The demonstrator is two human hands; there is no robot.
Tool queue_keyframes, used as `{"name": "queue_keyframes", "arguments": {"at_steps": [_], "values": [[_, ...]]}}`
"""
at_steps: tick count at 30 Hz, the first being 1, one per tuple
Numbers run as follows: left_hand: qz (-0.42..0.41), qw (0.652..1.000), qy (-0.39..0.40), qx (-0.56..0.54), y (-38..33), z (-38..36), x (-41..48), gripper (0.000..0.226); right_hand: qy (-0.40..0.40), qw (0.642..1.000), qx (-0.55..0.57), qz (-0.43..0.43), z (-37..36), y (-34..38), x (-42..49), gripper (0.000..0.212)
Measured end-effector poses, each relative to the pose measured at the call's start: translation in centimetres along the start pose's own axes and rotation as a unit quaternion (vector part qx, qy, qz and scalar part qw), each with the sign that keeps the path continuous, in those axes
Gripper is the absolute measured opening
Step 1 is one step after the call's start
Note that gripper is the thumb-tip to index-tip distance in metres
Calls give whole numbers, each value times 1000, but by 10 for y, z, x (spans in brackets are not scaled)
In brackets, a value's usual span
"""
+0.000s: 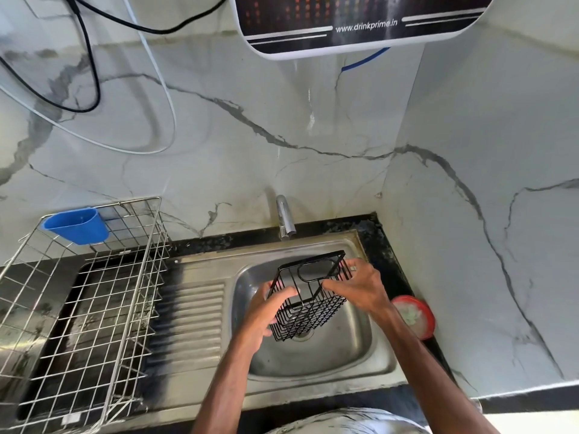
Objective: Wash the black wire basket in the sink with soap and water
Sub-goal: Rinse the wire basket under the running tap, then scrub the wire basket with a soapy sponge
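The black wire basket hangs tilted above the steel sink, its open top turned toward the wall. My left hand grips its left side, fingers curled through the wires. My right hand holds its right upper edge. The tap stands behind the sink; no water is visible running from it. The drain is partly hidden behind the basket's lower end.
A steel wire dish rack with a blue plastic cup hooked on it stands on the left. A red round tub sits on the black counter at the right. A water purifier hangs overhead.
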State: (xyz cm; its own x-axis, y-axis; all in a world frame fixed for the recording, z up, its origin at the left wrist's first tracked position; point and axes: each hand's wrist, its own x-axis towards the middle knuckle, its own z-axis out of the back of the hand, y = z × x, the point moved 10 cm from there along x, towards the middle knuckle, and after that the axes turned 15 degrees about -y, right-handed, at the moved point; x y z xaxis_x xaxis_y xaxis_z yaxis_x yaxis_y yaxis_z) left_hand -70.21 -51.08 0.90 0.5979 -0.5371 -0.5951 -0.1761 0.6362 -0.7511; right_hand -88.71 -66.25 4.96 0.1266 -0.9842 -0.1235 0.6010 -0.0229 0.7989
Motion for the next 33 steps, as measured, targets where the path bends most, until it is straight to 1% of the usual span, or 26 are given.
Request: {"name": "queue_keyframes", "arguments": {"at_steps": [3,5,8,9,11,14,16,19,23,25,27,28,29,31,32,33], "values": [[-2,1000,-3,-10,0,-1,0,113,2,1000,3,4,2,0,1,88],[3,1000,3,-25,0,-5,-3,113,4,1000,4,3,3,0,1,84],[3,998,31,-58,-4,-14,-10,117,14,1000,10,3,3,0,1,60],[3,997,39,-63,-6,-17,-13,117,16,1000,14,4,4,-1,1,57],[4,997,41,-67,-6,-18,-16,114,17,1000,19,4,4,-2,2,60],[3,996,24,-80,-6,-17,-16,103,15,1000,16,5,3,-2,4,76],[2,996,13,-86,-4,-17,-14,103,24,999,23,5,0,-3,6,82],[-3,995,-4,-96,4,-18,-6,110,39,998,46,-2,-5,-4,5,83],[-11,995,-19,-100,8,-20,-3,92,53,997,54,-3,-9,-8,6,86],[-7,993,-29,-110,9,-20,-1,87,91,994,65,-8,-11,-12,6,84],[5,991,-43,-124,11,-18,4,88,130,985,106,-24,-12,-18,7,75],[11,991,-48,-127,11,-18,6,84,127,984,124,-31,-9,-26,12,66],[17,990,-50,-127,10,-18,7,78,100,986,130,-35,-1,-35,18,54],[32,991,-50,-124,11,-22,9,71,-13,995,91,-36,24,-66,31,33],[37,991,-49,-120,10,-24,9,74,-72,995,50,-40,39,-87,36,24],[39,991,-49,-115,12,-26,10,80,-111,993,5,-49,50,-107,37,18]]}}
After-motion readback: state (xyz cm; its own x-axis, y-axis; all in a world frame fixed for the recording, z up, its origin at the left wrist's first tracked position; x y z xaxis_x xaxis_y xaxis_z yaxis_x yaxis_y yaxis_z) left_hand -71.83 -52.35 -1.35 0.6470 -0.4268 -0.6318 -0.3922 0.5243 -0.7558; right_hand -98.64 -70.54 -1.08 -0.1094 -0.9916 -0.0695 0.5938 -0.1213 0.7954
